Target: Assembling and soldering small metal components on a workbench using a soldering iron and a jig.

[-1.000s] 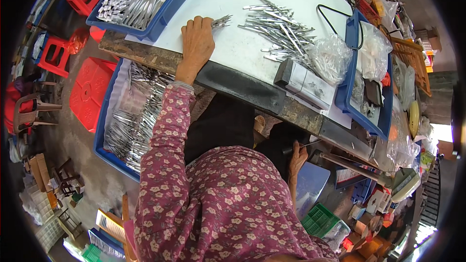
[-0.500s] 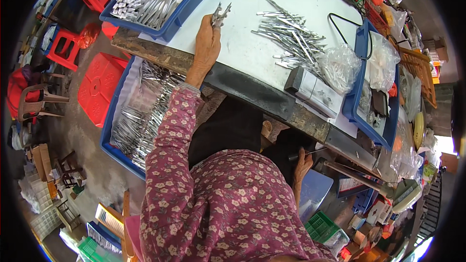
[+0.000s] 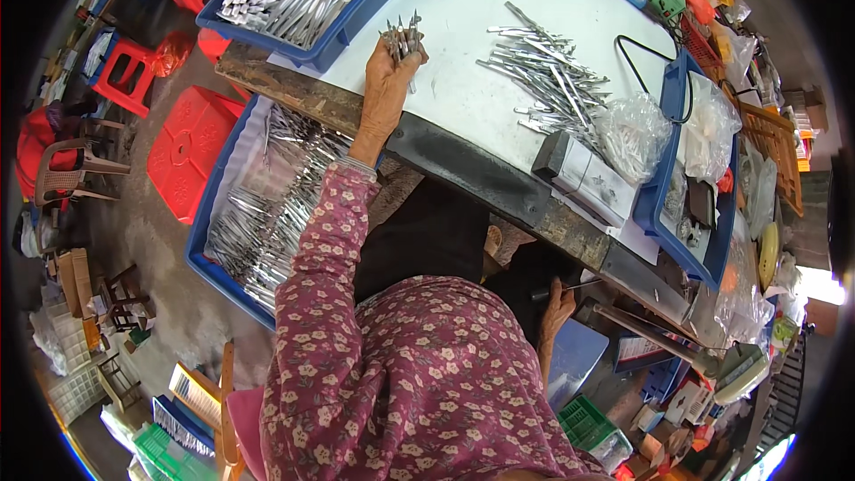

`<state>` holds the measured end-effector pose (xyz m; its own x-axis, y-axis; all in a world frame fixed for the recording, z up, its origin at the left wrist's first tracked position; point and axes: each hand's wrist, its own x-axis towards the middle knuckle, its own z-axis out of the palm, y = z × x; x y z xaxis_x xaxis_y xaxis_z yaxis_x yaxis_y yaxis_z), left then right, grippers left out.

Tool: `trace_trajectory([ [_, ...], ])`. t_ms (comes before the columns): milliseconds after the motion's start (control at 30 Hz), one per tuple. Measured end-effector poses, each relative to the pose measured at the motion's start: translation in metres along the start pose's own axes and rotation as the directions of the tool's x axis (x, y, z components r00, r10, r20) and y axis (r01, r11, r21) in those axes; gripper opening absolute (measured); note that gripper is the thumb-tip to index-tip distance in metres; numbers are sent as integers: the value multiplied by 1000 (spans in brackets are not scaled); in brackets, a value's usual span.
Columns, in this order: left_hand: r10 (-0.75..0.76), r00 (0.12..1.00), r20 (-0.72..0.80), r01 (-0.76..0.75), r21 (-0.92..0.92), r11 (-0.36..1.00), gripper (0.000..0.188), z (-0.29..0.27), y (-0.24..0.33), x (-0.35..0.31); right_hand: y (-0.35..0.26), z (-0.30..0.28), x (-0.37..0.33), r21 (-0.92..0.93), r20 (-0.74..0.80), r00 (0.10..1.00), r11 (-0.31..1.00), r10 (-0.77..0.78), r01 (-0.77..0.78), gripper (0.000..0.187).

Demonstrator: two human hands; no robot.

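Observation:
Over the near edge of the white tabletop (image 3: 463, 44), my left hand (image 3: 389, 89) is closed around a small bunch of slim silvery metal pieces (image 3: 403, 38). Their ends fan out above the fingers, and one piece shows below the thumb. To the right of it lies a loose pile of long thin metal strips (image 3: 550, 71). My right hand (image 3: 557, 305) is low beside the table edge, fingers wrapped round a tool with a dark handle (image 3: 540, 293) and a thin metal shaft; it looks like a screwdriver, but the tip is hard to make out.
A blue tray (image 3: 329, 53) of metal pieces stands at the table's far left, another blue tray (image 3: 198, 245) lower beside my left arm. On the right are a dark-ended block (image 3: 583, 176), plastic bags (image 3: 632, 129) and a blue bin (image 3: 655, 214). Red stools (image 3: 185, 160) stand left.
My left hand has turned, and the metal pieces in it now point more upward and spread beside the thumb. The whole view has shifted slightly. My right hand keeps its hold on the tool.

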<state>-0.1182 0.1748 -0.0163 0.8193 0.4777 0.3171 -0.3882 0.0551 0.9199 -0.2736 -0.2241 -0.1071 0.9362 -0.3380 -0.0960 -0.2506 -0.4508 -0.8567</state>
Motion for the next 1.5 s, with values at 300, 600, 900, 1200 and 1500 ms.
trace_trajectory([
  [300, 58, 998, -7, -58, -198, 978, 17, 2, 11, 0, 0, 2, 1, -9, 50, 998, 999, -31, 31, 27],
  [600, 159, 975, -156, -183, -154, 971, 16, -60, 65, -39, -8, 2, -1, 50, 87, 996, 998, 23, -27, 29],
  [900, -60, 682, -729, 161, 69, 985, 19, -191, 54, -113, -5, -3, -1, -49, 149, 988, 998, 42, -35, 35],
  [1200, -314, 717, -623, 330, -93, 939, 25, -291, 46, -135, 16, -7, 10, -87, 195, 977, 994, 81, -65, 40],
  [1500, -271, 858, -437, 471, 458, 753, 23, -310, 62, -151, 14, -6, 8, -106, 180, 982, 994, 58, -39, 41],
])
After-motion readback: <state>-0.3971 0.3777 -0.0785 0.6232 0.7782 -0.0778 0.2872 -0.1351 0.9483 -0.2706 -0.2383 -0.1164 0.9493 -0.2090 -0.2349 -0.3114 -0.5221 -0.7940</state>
